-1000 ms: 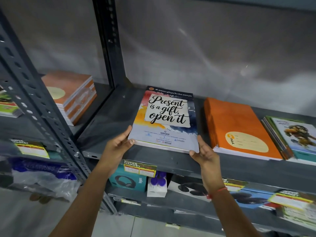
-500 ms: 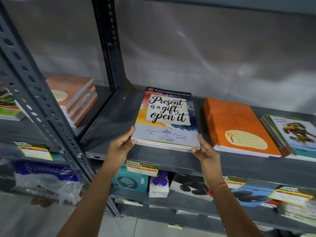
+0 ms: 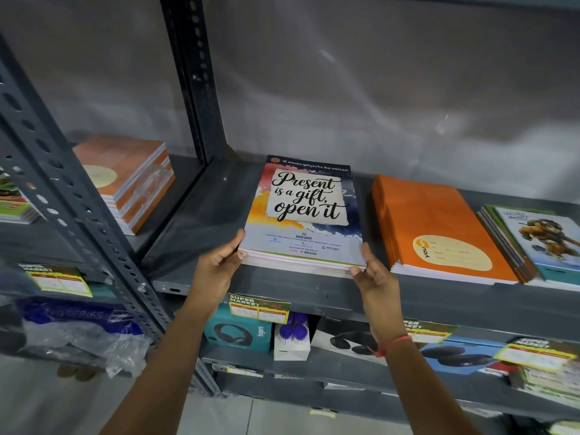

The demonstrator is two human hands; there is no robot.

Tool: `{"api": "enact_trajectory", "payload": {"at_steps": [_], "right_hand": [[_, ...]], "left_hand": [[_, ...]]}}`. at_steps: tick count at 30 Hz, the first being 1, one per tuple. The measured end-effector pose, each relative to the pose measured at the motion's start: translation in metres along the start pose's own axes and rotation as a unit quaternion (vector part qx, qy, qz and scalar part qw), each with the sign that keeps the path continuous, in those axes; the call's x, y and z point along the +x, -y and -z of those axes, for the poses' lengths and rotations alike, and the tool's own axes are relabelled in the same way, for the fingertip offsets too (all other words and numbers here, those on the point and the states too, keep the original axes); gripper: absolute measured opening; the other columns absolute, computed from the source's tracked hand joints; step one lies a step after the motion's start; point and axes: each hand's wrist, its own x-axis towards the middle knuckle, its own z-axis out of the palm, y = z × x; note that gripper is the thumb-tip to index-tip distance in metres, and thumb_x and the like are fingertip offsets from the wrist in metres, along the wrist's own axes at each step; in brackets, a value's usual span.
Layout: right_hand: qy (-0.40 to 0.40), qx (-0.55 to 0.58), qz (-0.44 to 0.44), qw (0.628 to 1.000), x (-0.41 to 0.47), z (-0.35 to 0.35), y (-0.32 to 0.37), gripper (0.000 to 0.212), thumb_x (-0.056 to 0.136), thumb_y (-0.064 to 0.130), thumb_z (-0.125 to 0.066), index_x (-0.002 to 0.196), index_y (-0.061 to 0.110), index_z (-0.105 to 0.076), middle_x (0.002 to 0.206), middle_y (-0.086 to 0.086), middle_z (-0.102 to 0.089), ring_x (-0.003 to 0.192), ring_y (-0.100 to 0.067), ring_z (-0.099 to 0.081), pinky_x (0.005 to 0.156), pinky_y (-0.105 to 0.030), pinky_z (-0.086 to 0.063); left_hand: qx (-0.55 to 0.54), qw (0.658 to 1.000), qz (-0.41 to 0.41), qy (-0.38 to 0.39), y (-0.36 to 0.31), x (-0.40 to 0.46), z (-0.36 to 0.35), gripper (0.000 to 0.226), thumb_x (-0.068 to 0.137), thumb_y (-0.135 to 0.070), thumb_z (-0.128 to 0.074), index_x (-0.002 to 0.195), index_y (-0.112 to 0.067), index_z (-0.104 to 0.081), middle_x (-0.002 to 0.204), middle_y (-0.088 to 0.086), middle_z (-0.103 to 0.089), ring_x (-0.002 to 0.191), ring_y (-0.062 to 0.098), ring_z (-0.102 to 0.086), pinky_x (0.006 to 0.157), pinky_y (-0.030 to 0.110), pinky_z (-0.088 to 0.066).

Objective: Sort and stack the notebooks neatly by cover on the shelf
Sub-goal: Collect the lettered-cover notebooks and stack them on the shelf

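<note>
A stack of notebooks [image 3: 303,215] lies lengthwise into the shelf [image 3: 201,215], left hand [image 3: 216,265] and right hand [image 3: 375,277] gripping its 2 near corners.

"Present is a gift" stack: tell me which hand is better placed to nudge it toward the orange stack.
Left. The left hand sits at the near left corner of the "Present is a gift" stack, so it can likely push rightward toward the orange stack. The right hand stands between them, in the way.
</note>
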Motion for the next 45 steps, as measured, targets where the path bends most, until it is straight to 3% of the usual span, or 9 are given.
{"api": "enact_trajectory", "payload": {"at_steps": [2, 6, 15, 19, 27, 32, 37, 42, 45], "right_hand": [[0.001, -0.005, 0.001, 1.0, -0.0004, 0.0006, 0.0013, 0.053, 0.088, 0.008, -0.054, 0.138, 0.017, -0.039, 0.141, -0.003, -0.048, 0.126, -0.015, -0.046, 0.113, -0.035, -0.032], [0.006, -0.005, -0.005, 1.0, -0.0019, -0.0004, 0.0029, 0.053, 0.09, 0.012, -0.052, 0.14, 0.019, -0.036, 0.142, -0.003, -0.047, 0.121, -0.011, -0.045, 0.113, -0.035, -0.03], [-0.019, -0.009, -0.012, 1.0, -0.0001, -0.0041, 0.0004, 0.05, 0.089, 0.015, -0.053, 0.137, 0.019, -0.041, 0.143, -0.003, -0.046, 0.132, -0.019, -0.041, 0.115, -0.038, -0.027], [-0.018, -0.016, -0.009, 1.0, -0.0002, -0.0026, 0.0012, 0.048, 0.09, 0.014, -0.052, 0.137, 0.019, -0.042, 0.14, 0.001, -0.047, 0.125, -0.011, -0.042, 0.112, -0.03, -0.026], [-0.022, -0.022, -0.001, 1.0, 0.0004, -0.0014, -0.0007, 0.046, 0.092, 0.006, -0.048, 0.136, 0.016, -0.042, 0.127, 0.013, -0.044, 0.119, -0.006, -0.042, 0.114, -0.031, -0.024], [-0.029, -0.006, -0.003, 1.0, 0.0014, -0.0026, -0.0011, 0.046, 0.09, 0.007, -0.051, 0.135, 0.016, -0.044, 0.127, 0.012, -0.046, 0.119, -0.006, -0.042, 0.112, -0.029, -0.026], [-0.037, -0.003, 0.006, 0.999, 0.0017, -0.0033, -0.0027, 0.045, 0.09, 0.004, -0.051, 0.133, 0.015, -0.046, 0.126, 0.011, -0.046, 0.118, -0.007, -0.044, 0.105, -0.021, -0.027], [-0.05, -0.015, 0.013, 0.999, 0.0011, -0.0045, -0.0024, 0.042, 0.091, 0.006, -0.049, 0.132, 0.016, -0.048, 0.124, 0.012, -0.046, 0.117, -0.005, -0.043, 0.105, -0.019, -0.027], [-0.05, -0.041, 0.013, 0.998, 0.0004, -0.0043, -0.0021, 0.041, 0.092, 0.01, -0.048, 0.133, 0.017, -0.047, 0.122, 0.013, -0.046, 0.111, -0.006, -0.045, 0.102, -0.019, -0.027]], "left_hand": [[-0.005, 1.0, -0.002, -0.007, 0.0011, -0.0002, 0.0003, 0.045, 0.089, -0.001, -0.049, 0.133, -0.008, -0.042, 0.125, -0.012, -0.047, 0.083, -0.024, -0.057, 0.076, -0.007, -0.041], [-0.004, 1.0, 0.006, 0.014, -0.0015, -0.0009, -0.0034, 0.049, 0.091, -0.006, -0.047, 0.138, -0.012, -0.035, 0.127, -0.014, -0.044, 0.107, -0.005, -0.049, 0.078, -0.008, -0.04], [-0.002, 1.0, -0.006, -0.012, 0.0012, 0.0008, -0.0044, 0.045, 0.09, -0.005, -0.049, 0.134, -0.009, -0.041, 0.127, -0.011, -0.046, 0.086, -0.025, -0.056, 0.077, -0.007, -0.04], [0.003, 1.0, -0.007, -0.001, 0.0012, 0.0009, -0.0007, 0.045, 0.09, -0.003, -0.047, 0.134, -0.006, -0.04, 0.129, -0.009, -0.045, 0.105, -0.005, -0.051, 0.076, -0.007, -0.041], [-0.014, 1.0, -0.011, 0.0, 0.0017, 0.0012, -0.0006, 0.044, 0.09, 0.0, -0.046, 0.134, -0.005, -0.04, 0.129, -0.007, -0.045, 0.117, 0.008, -0.047, 0.078, -0.006, -0.041], [-0.011, 0.999, -0.021, -0.024, 0.0031, 0.0021, -0.0026, 0.043, 0.089, 0.003, -0.048, 0.131, 0.0, -0.043, 0.127, -0.005, -0.046, 0.113, 0.007, -0.051, 0.076, -0.006, -0.042], [-0.008, 0.999, -0.03, -0.043, 0.0055, 0.0025, -0.0018, 0.04, 0.088, 0.001, -0.051, 0.127, 0.001, -0.047, 0.126, -0.004, -0.049, 0.081, -0.024, -0.058, 0.076, -0.006, -0.042], [-0.013, 0.997, -0.023, -0.078, 0.0058, 0.0026, -0.0028, 0.038, 0.086, 0.002, -0.054, 0.123, 0.002, -0.051, 0.121, -0.001, -0.054, 0.077, -0.022, -0.06, 0.073, -0.004, -0.045], [-0.021, 0.996, -0.019, -0.085, 0.0054, 0.0021, -0.0027, 0.038, 0.085, 0.002, -0.054, 0.123, 0.001, -0.052, 0.119, 0.001, -0.057, 0.08, -0.011, -0.063, 0.076, -0.001, -0.047]]}}
